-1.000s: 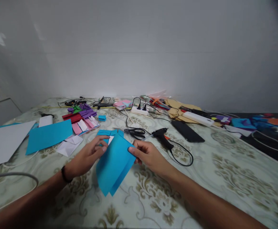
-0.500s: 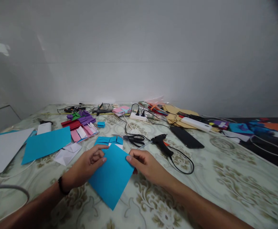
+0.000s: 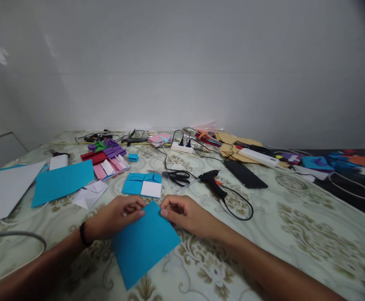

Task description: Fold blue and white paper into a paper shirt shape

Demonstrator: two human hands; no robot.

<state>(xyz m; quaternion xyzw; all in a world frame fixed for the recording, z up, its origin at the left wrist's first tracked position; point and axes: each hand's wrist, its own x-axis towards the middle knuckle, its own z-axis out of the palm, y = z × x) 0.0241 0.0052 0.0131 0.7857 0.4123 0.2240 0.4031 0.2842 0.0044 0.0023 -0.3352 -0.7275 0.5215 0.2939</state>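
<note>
A blue sheet of paper is held tilted over the patterned tablecloth, its far corner between both hands. My left hand pinches its upper left edge between thumb and curled fingers. On the upper right edge, my right hand grips the paper in the same way. Just beyond the hands lies a folded blue and white paper piece. Black-handled scissors rest to its right, close to a black glue gun.
Another blue sheet, a white sheet and a folded white paper lie at left. Coloured folded papers sit behind. A power strip, a black phone-like slab and a white stick-shaped device lie farther back.
The blue sheet has turned and come lower and nearer to me. Both hands have drawn closer together at its far corner, uncovering the folded blue and white piece.
</note>
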